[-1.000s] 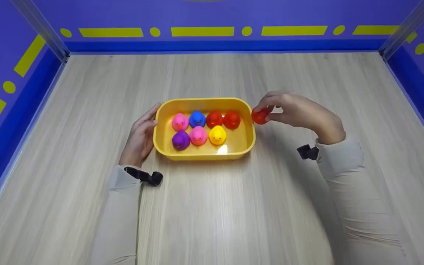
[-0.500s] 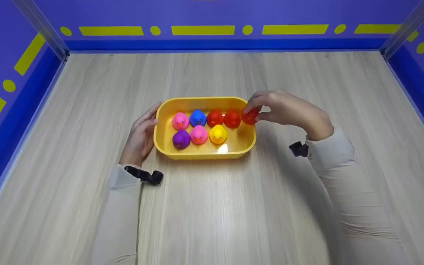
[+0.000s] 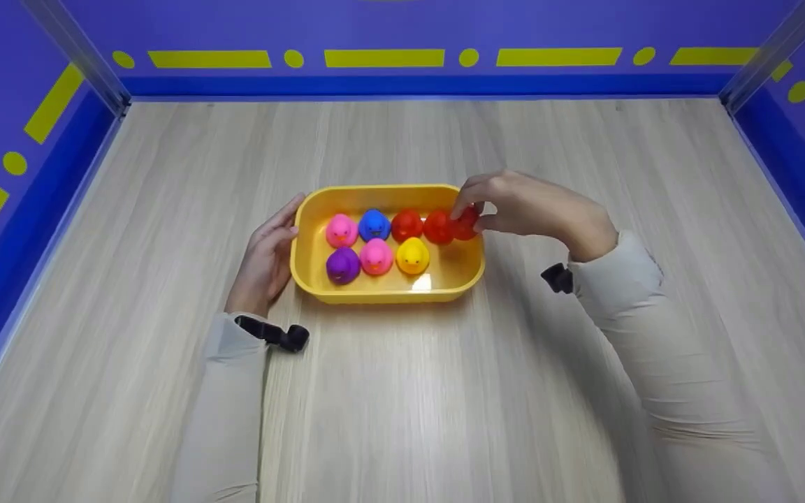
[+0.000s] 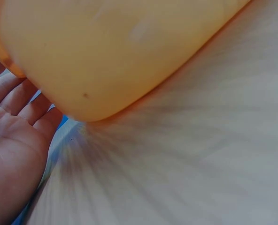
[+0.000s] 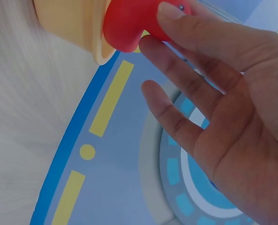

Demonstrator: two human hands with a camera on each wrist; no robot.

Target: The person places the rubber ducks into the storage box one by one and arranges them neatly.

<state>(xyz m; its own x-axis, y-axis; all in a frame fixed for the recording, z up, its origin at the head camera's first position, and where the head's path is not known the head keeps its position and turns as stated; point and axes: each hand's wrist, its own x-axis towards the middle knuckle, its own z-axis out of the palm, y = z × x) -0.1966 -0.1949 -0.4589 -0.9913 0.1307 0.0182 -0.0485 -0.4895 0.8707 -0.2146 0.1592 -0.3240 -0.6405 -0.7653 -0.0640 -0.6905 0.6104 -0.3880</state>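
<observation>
A red rubber duck (image 3: pixel 465 223) is pinched between the thumb and fingers of my right hand (image 3: pixel 535 206), over the right end of a yellow plastic bin (image 3: pixel 388 297). The right wrist view shows this red duck (image 5: pixel 129 23) by the bin's rim, its underside partly visible. My left hand (image 3: pixel 263 262) rests against the outside of the bin's left end, fingers extended along the wall. Inside the bin stand several rubber ducks: pink ones (image 3: pixel 376 257), a blue one (image 3: pixel 374 226), a purple one (image 3: pixel 343 265), a yellow one (image 3: pixel 413 256) and red ones (image 3: pixel 407 226).
A light wood-grain tabletop (image 3: pixel 374 405) carries the bin. Blue panels with yellow marks (image 3: pixel 384 59) wall off the back and both sides. Black wrist cameras (image 3: pixel 296 339) are strapped at both sleeve cuffs.
My right hand has carried the red duck leftward, from outside the bin's right rim to over its inside, beside the other red ducks. My left hand and the bin have stayed put.
</observation>
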